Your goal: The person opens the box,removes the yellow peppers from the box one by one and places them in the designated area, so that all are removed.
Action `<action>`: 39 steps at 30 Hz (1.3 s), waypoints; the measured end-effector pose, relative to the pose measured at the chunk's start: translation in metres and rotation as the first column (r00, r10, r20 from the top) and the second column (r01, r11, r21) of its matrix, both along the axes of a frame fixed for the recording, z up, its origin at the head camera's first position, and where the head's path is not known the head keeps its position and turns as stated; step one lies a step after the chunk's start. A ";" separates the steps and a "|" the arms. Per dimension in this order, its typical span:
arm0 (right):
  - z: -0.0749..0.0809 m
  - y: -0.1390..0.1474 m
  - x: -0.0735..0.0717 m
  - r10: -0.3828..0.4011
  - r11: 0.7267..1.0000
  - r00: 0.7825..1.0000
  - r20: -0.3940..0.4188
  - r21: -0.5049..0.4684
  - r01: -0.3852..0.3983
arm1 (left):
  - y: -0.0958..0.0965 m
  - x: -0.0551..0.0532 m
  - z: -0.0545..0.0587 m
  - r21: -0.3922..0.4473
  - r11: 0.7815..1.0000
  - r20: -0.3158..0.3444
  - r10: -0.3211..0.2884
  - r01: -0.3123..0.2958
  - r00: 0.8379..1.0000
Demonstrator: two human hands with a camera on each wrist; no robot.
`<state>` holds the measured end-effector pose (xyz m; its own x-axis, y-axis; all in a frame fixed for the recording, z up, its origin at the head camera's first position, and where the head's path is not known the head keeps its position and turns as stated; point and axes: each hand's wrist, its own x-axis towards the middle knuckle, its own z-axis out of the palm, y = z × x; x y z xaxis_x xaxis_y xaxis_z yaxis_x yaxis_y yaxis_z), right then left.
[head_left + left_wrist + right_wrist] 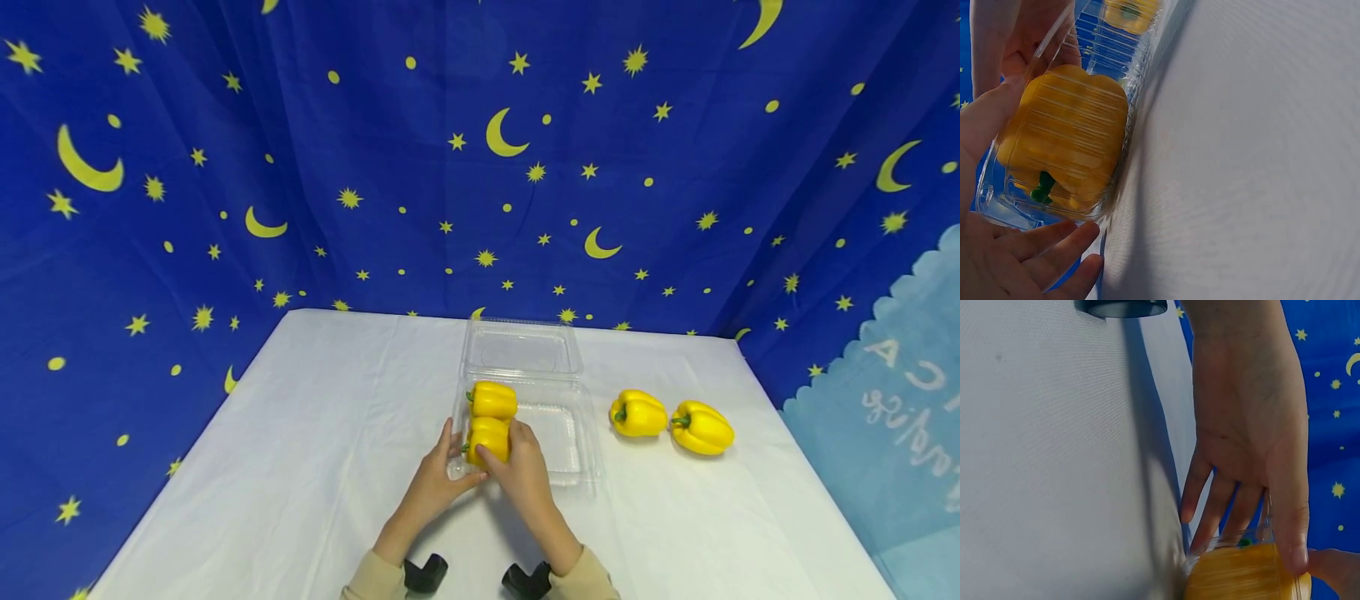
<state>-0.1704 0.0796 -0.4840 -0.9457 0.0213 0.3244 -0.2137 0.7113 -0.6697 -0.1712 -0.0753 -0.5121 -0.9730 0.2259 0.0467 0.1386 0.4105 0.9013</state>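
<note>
A clear plastic clamshell container (pixel 551 429) lies on the white table with its lid (pixel 521 348) folded back. Two yellow bell peppers fill its left side: the far pepper (pixel 493 400) and the near pepper (pixel 489 435), both with green stems facing left. My right hand (pixel 521 467) grips the near pepper, thumb on the front, fingers round its right side. At the front left corner is my left hand (pixel 435 483). In the left wrist view its thumb lies along the rim and its spread fingers (pixel 1054 256) touch the outside wall. The near pepper (pixel 1072 119) shows through the plastic.
Two more yellow bell peppers, one (pixel 639 414) beside another (pixel 702 428), lie on the table right of the container. Blue star-and-moon cloth (pixel 420 167) hangs behind the white tabletop (pixel 337 400). Black wrist devices (pixel 427 575) sit by both sleeves.
</note>
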 end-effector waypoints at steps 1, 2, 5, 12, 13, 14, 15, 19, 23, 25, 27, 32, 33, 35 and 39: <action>0.000 -0.001 0.000 -0.002 1.000 1.000 0.000 0.003 0.002 | 0.000 0.000 0.000 0.000 1.000 -0.006 0.000 0.000 1.000; 0.000 -0.002 0.000 -0.005 1.000 1.000 -0.001 0.009 0.005 | 0.000 0.000 0.000 -0.003 1.000 -0.011 -0.001 0.001 1.000; -0.001 -0.003 0.000 -0.018 0.999 1.000 0.001 0.028 0.018 | 0.000 0.000 -0.001 -0.015 1.000 -0.034 -0.002 0.002 0.999; 0.000 -0.009 0.000 -0.054 0.995 0.999 0.006 0.079 0.053 | -0.001 0.001 -0.002 -0.021 1.000 -0.065 -0.005 0.004 0.998; 0.000 -0.010 0.000 -0.063 0.994 0.998 0.012 0.087 0.062 | -0.001 0.001 -0.003 -0.018 1.000 -0.059 -0.005 0.004 0.998; 0.000 -0.012 0.000 -0.073 0.993 0.997 0.018 0.093 0.071 | -0.001 0.000 -0.003 -0.016 1.000 -0.053 -0.004 0.003 0.999; 0.000 -0.013 0.000 -0.082 0.992 0.996 0.027 0.096 0.079 | -0.001 0.000 -0.003 -0.011 1.000 -0.046 -0.003 0.003 0.999; 0.000 -0.018 -0.001 -0.113 0.989 0.992 0.050 0.100 0.107 | -0.001 -0.001 -0.004 0.002 1.000 -0.029 -0.002 0.002 1.000; 0.000 -0.022 -0.001 -0.151 0.981 0.988 0.040 0.131 0.145 | -0.001 -0.001 -0.005 0.001 1.000 -0.034 -0.004 0.005 0.999; 0.000 -0.023 -0.002 -0.166 0.976 0.986 0.026 0.144 0.161 | -0.001 -0.001 -0.005 -0.003 1.000 -0.039 -0.005 0.005 0.999; 0.000 -0.024 -0.002 -0.177 0.974 0.984 0.017 0.144 0.173 | -0.001 -0.002 -0.004 -0.007 1.000 -0.042 -0.005 0.005 0.999; -0.001 -0.024 -0.003 -0.173 0.982 0.985 0.009 0.073 0.172 | -0.001 -0.002 -0.004 -0.018 1.000 -0.051 -0.003 0.002 0.999; -0.001 -0.024 -0.003 -0.171 0.984 0.985 0.001 0.055 0.171 | -0.001 -0.002 -0.005 -0.023 1.000 -0.059 -0.004 0.002 0.998; -0.001 -0.024 -0.004 -0.166 0.986 0.986 -0.020 0.025 0.166 | -0.001 -0.002 -0.005 -0.029 1.000 -0.065 -0.002 0.000 0.998; -0.001 -0.022 -0.004 -0.173 0.985 0.982 -0.070 -0.024 0.171 | -0.001 -0.001 -0.006 -0.035 0.999 -0.075 0.001 -0.004 0.997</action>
